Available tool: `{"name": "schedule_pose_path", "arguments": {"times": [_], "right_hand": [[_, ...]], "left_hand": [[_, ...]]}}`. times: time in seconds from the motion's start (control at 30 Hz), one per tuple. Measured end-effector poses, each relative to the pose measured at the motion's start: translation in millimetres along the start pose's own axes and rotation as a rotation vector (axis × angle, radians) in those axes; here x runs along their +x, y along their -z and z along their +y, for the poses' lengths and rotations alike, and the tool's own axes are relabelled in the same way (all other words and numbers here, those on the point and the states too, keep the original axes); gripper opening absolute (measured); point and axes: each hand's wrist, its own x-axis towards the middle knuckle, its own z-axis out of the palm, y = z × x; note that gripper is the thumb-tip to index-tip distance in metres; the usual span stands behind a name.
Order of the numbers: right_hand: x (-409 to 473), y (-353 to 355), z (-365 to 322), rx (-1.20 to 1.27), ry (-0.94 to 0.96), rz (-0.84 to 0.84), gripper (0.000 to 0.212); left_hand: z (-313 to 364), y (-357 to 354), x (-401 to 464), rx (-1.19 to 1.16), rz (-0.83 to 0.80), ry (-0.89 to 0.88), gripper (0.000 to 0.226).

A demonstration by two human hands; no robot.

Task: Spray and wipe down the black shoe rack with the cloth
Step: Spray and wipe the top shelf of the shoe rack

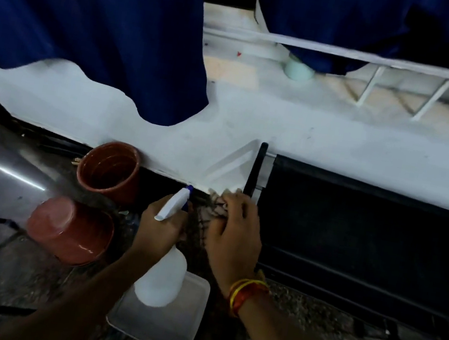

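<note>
Floor-level: spray bottle nozzle points toward wall

Shoe rack top panel bare, open from above. Left of rack: narrow floor gap, filled by right hand with cloth and left hand with spray bottle. Further left of rack: two terracotta pots (one lying on side). White tray on floor, front-left of rack. Behind rack: white wall, touching.

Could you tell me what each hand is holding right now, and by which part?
The left hand grips the spray bottle by its neck, under the trigger head. The right hand presses a bunched cloth against the shoe rack's left post.
</note>
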Motion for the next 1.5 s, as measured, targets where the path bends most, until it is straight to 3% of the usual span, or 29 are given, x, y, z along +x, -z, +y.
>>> {"name": "schedule_pose_path", "arguments": {"times": [0.13,0.23,0.47,0.6,0.8,1.0,1.2,1.33,1.43,1.5], "right_hand": [[28,33,30,-0.034,-0.073,-0.003,0.051],[45,46,51,-0.051,-0.056,-0.066,0.042],[58,47,73,-0.063,-0.121,-0.040,0.048],[54,47,83,-0.072,-0.204,-0.059,0.049],[53,52,89,-0.077,-0.251,-0.088,0.047],[52,55,88,-0.061,-0.265,-0.098,0.044],[53,49,84,-0.029,-0.236,-0.132,0.039],[54,38,82,-0.006,-0.134,-0.252,0.040],[49,19,85,-0.113,0.067,-0.428,0.042],[47,7,84,-0.223,0.129,-0.445,0.042]], "left_hand": [[8,-32,-9,-0.002,-0.031,0.118,0.015],[10,-54,-7,-0.058,-0.037,0.185,0.028],[28,-85,19,0.074,-0.054,0.220,0.017],[52,-94,48,0.089,-0.030,0.210,0.032],[75,-98,77,0.123,-0.072,0.184,0.011],[66,-94,66,0.127,-0.095,0.226,0.014],[33,-80,24,0.107,-0.077,0.303,0.018],[22,-74,6,0.098,-0.063,0.297,0.044],[14,-70,1,0.099,-0.017,0.270,0.035],[10,-68,1,0.083,0.019,0.285,0.027]]}}
